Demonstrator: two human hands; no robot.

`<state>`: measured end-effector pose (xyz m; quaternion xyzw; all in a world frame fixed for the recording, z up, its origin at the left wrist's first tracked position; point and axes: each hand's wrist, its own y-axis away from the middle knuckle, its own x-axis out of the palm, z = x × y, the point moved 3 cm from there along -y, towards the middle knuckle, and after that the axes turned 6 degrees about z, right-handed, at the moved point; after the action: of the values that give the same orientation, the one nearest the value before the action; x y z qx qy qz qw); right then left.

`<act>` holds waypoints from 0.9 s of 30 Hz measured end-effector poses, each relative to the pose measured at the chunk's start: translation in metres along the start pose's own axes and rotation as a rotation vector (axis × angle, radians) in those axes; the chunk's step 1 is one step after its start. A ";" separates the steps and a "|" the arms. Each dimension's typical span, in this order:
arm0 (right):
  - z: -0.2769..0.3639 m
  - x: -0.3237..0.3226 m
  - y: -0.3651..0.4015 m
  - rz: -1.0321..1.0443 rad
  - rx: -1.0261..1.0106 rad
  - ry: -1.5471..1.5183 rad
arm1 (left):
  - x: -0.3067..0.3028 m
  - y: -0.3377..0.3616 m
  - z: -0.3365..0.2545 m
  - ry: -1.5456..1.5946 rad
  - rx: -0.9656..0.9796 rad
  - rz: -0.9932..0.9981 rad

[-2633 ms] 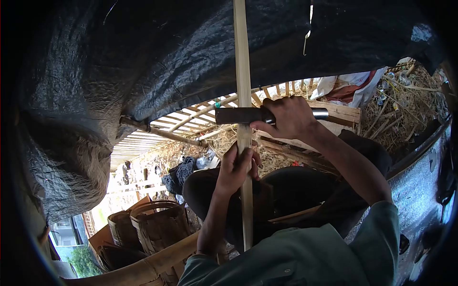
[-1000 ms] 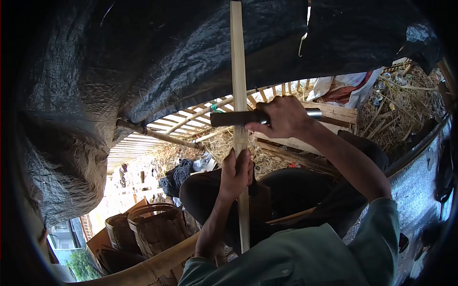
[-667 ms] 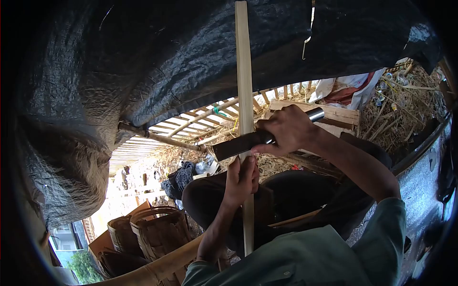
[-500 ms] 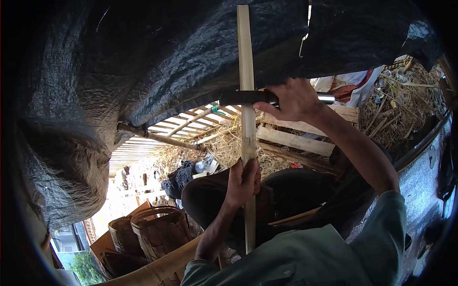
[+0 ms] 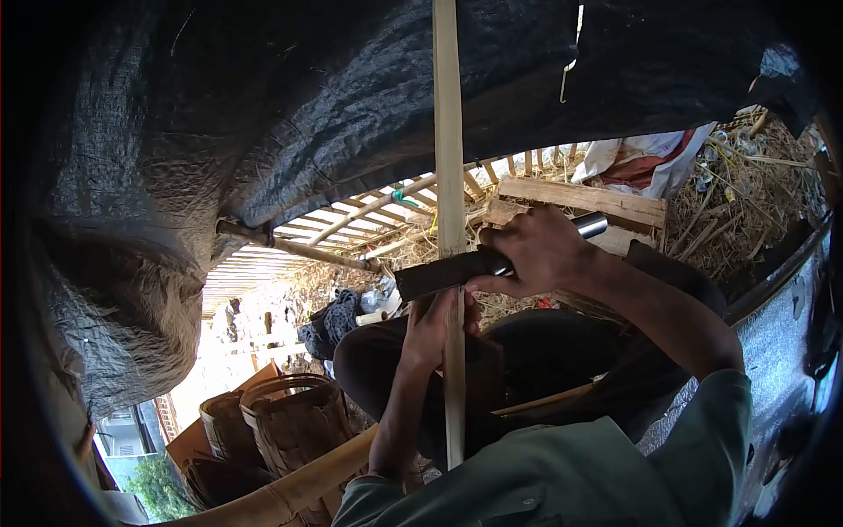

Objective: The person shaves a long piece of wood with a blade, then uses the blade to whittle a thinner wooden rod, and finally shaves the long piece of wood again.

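Note:
A long pale bamboo strip [image 5: 449, 132] stands upright before me, its upper end running out of the top of the view. Low on the strip, my left hand [image 5: 430, 332] is closed around it. My right hand [image 5: 546, 256] grips the shiny tubular metal handle of a broad dark-bladed knife [image 5: 439, 274]. The blade lies across the strip, slightly tilted, just above my left hand and close to its fingers. Whether the edge cuts into the strip cannot be made out.
Woven baskets [image 5: 294, 417] stand at lower left beside a thick bamboo pole [image 5: 307, 483]. Black plastic sheeting [image 5: 290, 114] hangs overhead and ahead. Wooden planks [image 5: 588, 200], dry straw [image 5: 738, 193] and a white-and-red sack [image 5: 645, 162] lie beyond my right hand.
My right hand has brought the knife down along the strip toward my left hand, and the blade has tilted. The strip's top end has left the view. My left hand keeps its grip.

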<state>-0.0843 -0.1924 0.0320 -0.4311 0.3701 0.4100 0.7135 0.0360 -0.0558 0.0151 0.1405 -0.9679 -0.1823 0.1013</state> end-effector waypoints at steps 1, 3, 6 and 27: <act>0.001 -0.002 0.000 0.014 0.017 -0.004 | -0.002 0.000 0.000 0.018 -0.021 -0.019; 0.002 -0.002 0.000 0.043 0.040 -0.023 | 0.000 0.000 -0.003 -0.025 -0.025 -0.044; 0.002 0.000 -0.001 0.041 0.046 -0.032 | 0.005 0.001 -0.010 -0.193 0.076 -0.052; -0.064 -0.051 -0.009 -0.185 0.476 0.175 | 0.003 0.015 -0.021 -0.402 0.166 -0.159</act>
<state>-0.1076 -0.2669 0.0572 -0.3170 0.4753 0.2059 0.7945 0.0352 -0.0496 0.0406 0.1850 -0.9662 -0.1339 -0.1199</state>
